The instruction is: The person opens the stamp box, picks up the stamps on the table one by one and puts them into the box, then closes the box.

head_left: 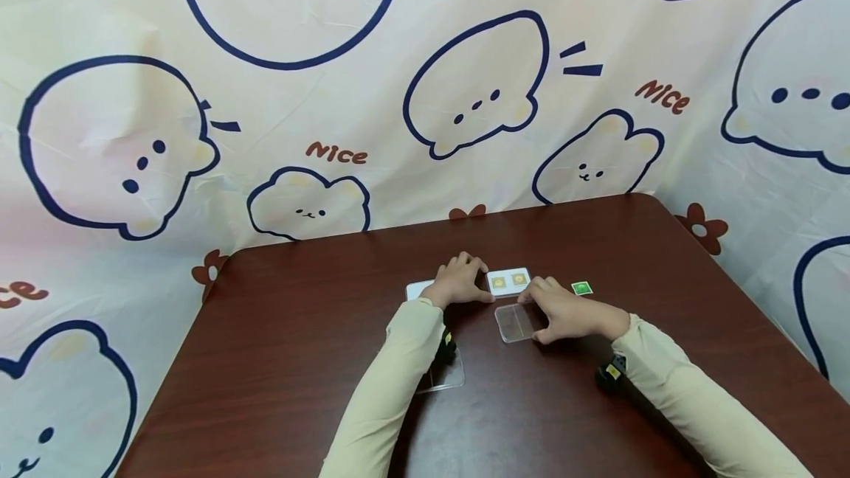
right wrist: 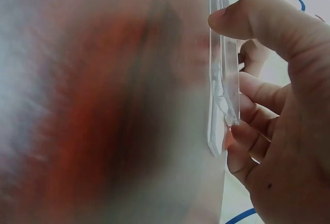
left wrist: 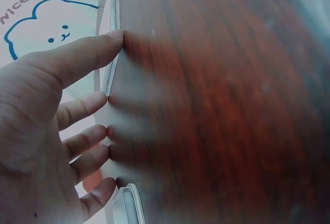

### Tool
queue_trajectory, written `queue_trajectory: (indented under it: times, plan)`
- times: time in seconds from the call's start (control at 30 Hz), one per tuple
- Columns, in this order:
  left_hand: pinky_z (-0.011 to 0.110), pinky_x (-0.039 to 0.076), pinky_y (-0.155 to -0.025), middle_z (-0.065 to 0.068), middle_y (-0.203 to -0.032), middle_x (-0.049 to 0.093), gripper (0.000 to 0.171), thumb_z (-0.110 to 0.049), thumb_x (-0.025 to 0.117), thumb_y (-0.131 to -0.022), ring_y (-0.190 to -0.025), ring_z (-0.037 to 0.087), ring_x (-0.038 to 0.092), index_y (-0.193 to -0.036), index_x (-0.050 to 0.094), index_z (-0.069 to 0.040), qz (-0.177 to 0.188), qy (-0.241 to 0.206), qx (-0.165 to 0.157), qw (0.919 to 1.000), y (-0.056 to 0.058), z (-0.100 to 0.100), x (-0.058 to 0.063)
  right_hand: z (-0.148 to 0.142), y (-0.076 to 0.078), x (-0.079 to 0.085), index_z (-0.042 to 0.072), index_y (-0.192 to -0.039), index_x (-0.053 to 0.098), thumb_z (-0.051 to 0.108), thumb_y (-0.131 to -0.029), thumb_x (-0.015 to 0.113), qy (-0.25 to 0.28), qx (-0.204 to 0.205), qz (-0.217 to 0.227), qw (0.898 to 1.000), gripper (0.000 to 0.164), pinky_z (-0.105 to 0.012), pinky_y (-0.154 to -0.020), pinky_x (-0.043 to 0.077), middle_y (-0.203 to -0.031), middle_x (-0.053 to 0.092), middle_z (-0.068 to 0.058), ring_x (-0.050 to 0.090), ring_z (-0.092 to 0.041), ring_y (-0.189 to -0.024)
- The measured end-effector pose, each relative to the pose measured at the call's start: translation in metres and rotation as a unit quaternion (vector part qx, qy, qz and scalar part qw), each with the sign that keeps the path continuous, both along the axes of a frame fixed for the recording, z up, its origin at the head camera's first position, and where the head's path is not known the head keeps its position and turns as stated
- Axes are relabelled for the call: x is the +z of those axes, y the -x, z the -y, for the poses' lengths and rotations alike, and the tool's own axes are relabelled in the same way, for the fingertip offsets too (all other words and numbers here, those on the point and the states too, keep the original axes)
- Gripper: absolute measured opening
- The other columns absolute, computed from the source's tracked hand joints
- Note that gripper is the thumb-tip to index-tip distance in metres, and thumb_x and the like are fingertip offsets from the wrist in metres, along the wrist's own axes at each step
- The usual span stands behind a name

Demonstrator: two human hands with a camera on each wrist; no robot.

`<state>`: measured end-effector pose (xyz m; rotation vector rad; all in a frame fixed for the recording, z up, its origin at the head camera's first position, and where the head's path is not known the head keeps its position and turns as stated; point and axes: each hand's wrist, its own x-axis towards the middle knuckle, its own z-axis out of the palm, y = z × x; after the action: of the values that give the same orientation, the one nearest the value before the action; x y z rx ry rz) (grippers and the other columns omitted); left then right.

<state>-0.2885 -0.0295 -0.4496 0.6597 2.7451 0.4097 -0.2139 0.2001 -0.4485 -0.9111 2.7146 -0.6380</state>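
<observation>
A small white case (head_left: 508, 291) with two gold squares lies on the brown table. My left hand (head_left: 460, 280) is at its left end, thumb at the near corner and index fingertip at the far corner. In the left wrist view the fingers (left wrist: 85, 144) are spread, their tips down close to the table. With thumb and fingers, my right hand (head_left: 567, 312) grips the right end of a clear plastic cover (head_left: 511, 323), just in front of the white case. Seen from the right wrist, the thumb presses the edge of this cover (right wrist: 214, 64).
Another white case (head_left: 417, 289) lies partly behind my left hand. Under the left forearm is a second clear cover (head_left: 451, 376). A small green square (head_left: 581, 288) lies right of my right hand. A patterned cloth (head_left: 465, 94) hangs behind the table (head_left: 279, 360).
</observation>
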Motion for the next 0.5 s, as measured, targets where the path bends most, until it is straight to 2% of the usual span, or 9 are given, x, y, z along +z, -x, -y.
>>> queue_trajectory:
  times: [0.17, 0.5]
  plan:
    - [0.047, 0.033, -0.107, 0.006, -0.145, 0.038, 0.060, -0.053, 0.069, -0.083, -0.133, 0.025, 0.039, -0.132, 0.051, -0.024, 0.000, 0.005, 0.001, 1.0000, -0.001, 0.000, 0.004, 0.000, 0.014, 0.004, 0.005, -0.116, 0.052, 0.023, -0.074, 0.077, 0.001, -0.011, -0.016, 1.000, 0.052, -0.037, -0.087, 0.039, -0.113, 0.048, -0.008, 0.040, -0.024, -0.102]
    - [0.047, 0.032, -0.109, 0.006, -0.144, 0.038, 0.059, -0.050, 0.069, -0.084, -0.134, 0.026, 0.038, -0.133, 0.051, -0.023, 0.005, 0.001, 0.002, 1.0000, 0.000, 0.000, 0.001, 0.003, 0.036, 0.002, 0.000, -0.123, 0.049, 0.020, -0.075, 0.075, 0.008, -0.028, 0.002, 1.000, 0.058, -0.037, -0.086, 0.039, -0.122, 0.045, -0.015, 0.038, -0.027, -0.104]
